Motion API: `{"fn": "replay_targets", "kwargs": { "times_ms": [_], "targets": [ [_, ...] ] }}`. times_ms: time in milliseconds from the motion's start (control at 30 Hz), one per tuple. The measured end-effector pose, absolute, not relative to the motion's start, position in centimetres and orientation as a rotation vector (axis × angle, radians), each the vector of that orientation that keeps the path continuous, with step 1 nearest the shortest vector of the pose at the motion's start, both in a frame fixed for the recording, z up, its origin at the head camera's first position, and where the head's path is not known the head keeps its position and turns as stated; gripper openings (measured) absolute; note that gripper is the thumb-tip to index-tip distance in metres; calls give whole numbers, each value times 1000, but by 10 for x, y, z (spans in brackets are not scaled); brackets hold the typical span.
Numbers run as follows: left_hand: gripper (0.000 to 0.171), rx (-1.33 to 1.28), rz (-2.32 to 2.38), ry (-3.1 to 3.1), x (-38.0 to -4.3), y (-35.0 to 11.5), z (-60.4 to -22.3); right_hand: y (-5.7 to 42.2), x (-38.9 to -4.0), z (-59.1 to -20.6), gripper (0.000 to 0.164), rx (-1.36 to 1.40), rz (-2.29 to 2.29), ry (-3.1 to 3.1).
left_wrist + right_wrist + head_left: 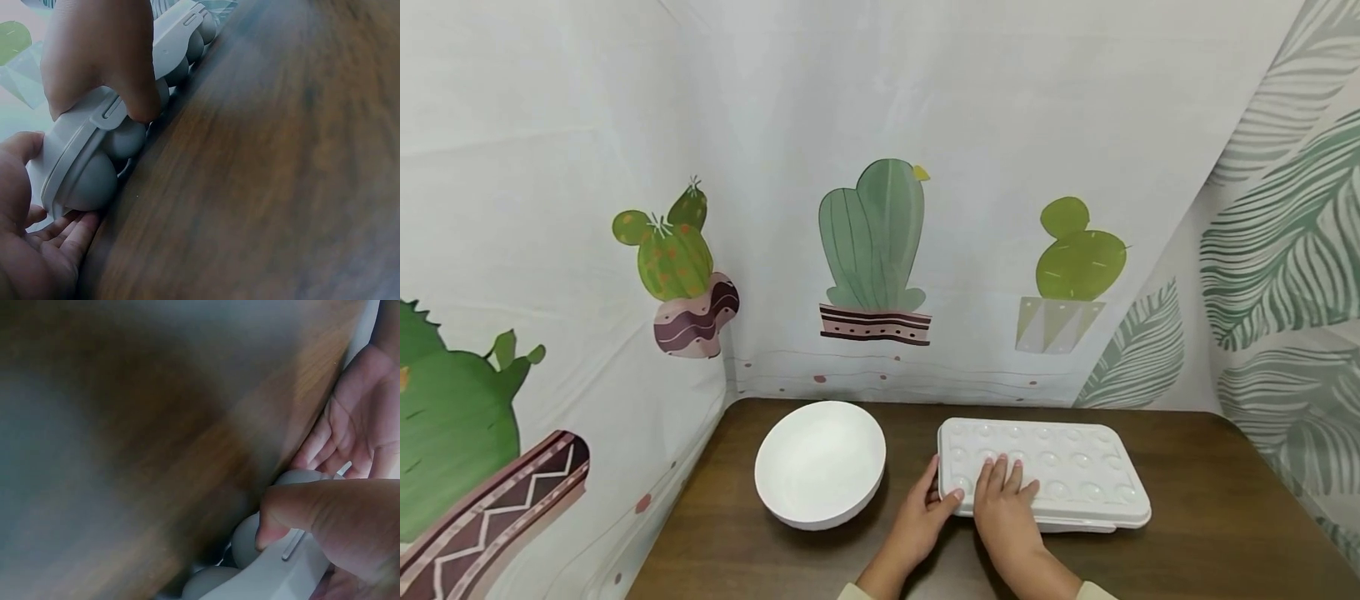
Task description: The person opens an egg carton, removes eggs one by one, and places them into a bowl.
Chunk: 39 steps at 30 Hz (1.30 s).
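Note:
A white plastic egg box (1078, 464) with a dimpled lid lies flat on the brown table, its rounded egg cups (94, 182) bulging below the rim in the left wrist view. My left hand (916, 521) grips its left end, thumb on the near corner and the other fingers low at the end wall. My right hand (1011, 518) lies on the lid left of centre, fingers spread over the dimples. Its thumb (281, 515) bends over the front edge beside a clasp (294, 545). What the box holds cannot be told.
A round white bowl (820, 523) stands on the table (1217, 492), left of the egg box and close to my left hand. Behind the table hangs a pale cloth (977, 100) printed with cacti. More leaf-patterned cloth (1285, 250) hangs on the right side.

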State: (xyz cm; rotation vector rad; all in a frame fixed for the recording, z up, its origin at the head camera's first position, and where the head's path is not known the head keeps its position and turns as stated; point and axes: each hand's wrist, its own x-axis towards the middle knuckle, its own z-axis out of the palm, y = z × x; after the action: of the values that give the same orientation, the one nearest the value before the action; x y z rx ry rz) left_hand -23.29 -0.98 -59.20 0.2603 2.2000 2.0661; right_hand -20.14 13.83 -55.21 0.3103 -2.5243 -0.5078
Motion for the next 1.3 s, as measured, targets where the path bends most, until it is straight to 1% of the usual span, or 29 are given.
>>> {"fn": "replay_targets", "kwargs": {
  "times_ms": [433,633,667,800,900,967,1300],
  "targets": [
    [75,260,2086,2182,-233,-10,-592,136,-199,-551,43,306,-499,-2549],
    [76,310,2080,2184,-238,-6,-591,141,-201,-553,45,289,-501,-2568],
    [76,318,2082,2179,-238,-5,-591,142,-202,-553,46,289,-496,-2568],
    [76,315,2089,2171,-238,-5,-591,145,-201,-554,64,327,-475,-2595],
    [76,298,2095,2166,-238,-5,-591,146,-201,-554,68,351,-479,-2618],
    [76,291,2104,2158,-238,-5,-591,146,-201,-554,63,358,-490,-2623],
    [76,292,2098,2165,-235,-8,-593,143,-198,-558,52,330,-450,-2589]
  ]
}}
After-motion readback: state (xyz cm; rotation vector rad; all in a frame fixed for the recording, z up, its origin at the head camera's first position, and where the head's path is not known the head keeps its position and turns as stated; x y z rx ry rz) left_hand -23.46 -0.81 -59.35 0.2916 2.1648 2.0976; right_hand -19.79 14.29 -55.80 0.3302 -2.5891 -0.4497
